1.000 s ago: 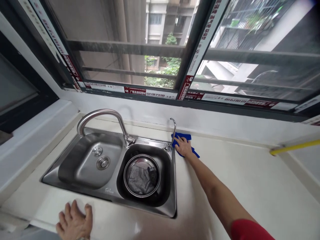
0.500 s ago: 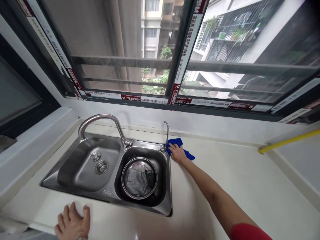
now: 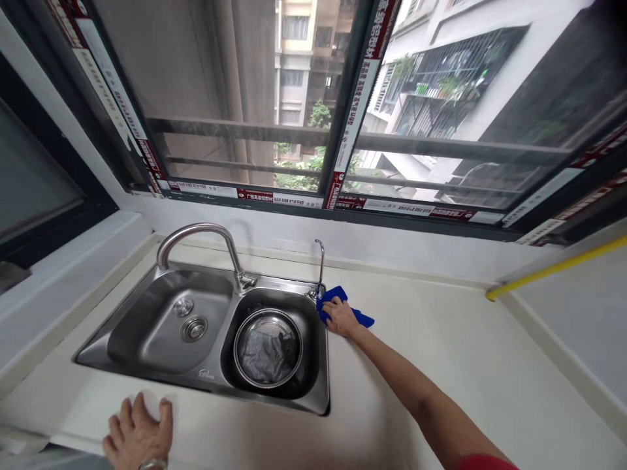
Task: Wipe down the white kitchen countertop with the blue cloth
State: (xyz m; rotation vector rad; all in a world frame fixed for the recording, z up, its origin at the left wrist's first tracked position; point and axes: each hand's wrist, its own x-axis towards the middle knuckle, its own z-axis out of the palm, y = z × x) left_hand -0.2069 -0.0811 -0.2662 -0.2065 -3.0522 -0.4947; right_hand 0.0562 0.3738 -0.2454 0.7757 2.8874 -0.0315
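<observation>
Blue cloth [image 3: 334, 296] pinned flat under right hand [image 3: 339, 318] just beside steel sink [image 3: 100, 349], arm [image 3: 406, 375] stretched out over counter [image 3: 490, 346] to bear down on it, palm low, fingers wide, not gripping; left hand [image 3: 138, 434] splayed open, empty, on near edge, apparently bracing the reach.
</observation>
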